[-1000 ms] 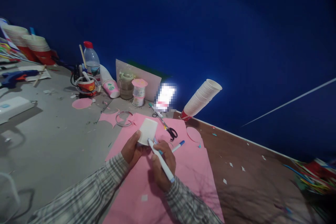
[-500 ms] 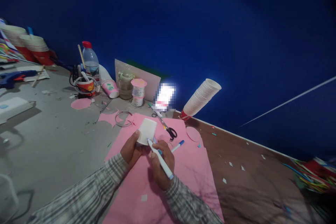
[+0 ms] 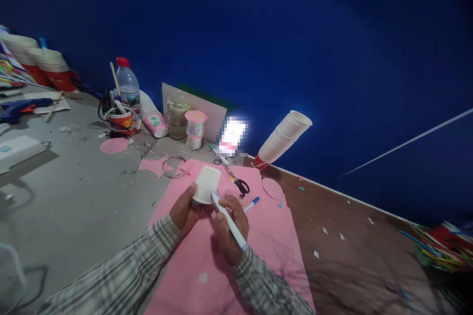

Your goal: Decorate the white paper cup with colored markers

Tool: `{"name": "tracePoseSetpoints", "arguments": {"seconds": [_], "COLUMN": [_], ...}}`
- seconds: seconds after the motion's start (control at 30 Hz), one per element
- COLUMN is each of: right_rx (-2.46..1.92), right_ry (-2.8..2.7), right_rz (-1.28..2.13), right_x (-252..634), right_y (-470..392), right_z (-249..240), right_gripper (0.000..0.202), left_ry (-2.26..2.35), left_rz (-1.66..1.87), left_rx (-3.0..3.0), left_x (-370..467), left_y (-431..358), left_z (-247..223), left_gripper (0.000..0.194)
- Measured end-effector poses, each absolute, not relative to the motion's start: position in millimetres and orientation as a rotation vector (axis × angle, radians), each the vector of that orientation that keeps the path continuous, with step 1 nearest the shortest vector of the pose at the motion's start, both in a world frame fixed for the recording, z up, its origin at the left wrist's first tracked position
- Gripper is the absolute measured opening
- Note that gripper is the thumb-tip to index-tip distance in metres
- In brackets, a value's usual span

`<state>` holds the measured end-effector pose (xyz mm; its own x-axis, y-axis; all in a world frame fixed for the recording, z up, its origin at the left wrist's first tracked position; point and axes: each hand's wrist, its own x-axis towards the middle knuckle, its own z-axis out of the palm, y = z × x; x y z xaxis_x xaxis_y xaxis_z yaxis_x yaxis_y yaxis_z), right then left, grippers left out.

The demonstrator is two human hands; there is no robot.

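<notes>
A white paper cup [image 3: 207,182] is held upside down in my left hand [image 3: 185,211], its wide rim toward me. Closed around a white marker with a light blue tip [image 3: 232,226] is my right hand [image 3: 232,231]. The marker's tip meets the cup's side near the lower right. Under both hands lies a large pink paper sheet [image 3: 192,275]. Scissors with black handles [image 3: 242,187] rest just beyond my right hand, beside a blue-capped marker [image 3: 253,204] partly hidden by that hand.
A tall leaning stack of paper cups [image 3: 283,140] stands by the blue wall. Behind the cup are a glass jar [image 3: 177,120], a pink-topped paper piece [image 3: 194,130] and a roll of tape [image 3: 173,167]. A plastic bottle [image 3: 128,88] and a glue gun [image 3: 25,107] are at left.
My right hand and the marker have shifted slightly to the right, the tip sliding along the cup's side. My left hand and the cup look nearly unmoved.
</notes>
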<state>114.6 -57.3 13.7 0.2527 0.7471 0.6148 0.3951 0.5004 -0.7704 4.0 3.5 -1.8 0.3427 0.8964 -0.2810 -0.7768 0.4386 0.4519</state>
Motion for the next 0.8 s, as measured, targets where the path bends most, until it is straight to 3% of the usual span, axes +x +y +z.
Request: {"name": "tracePoseSetpoints", "arguments": {"seconds": [0.8], "right_rx": [-1.071], "right_ry": [-1.357], "right_rz": [0.320], "right_x": [114.6], "right_y": [-60.2], "right_z": [17.2], "right_gripper": [0.014], "left_ry": [0.591], "left_rz": [1.095], "left_rx": [0.186], "left_x": [1.8], "left_y": [6.0], "left_z": [-1.8], "left_gripper": [0.043]}}
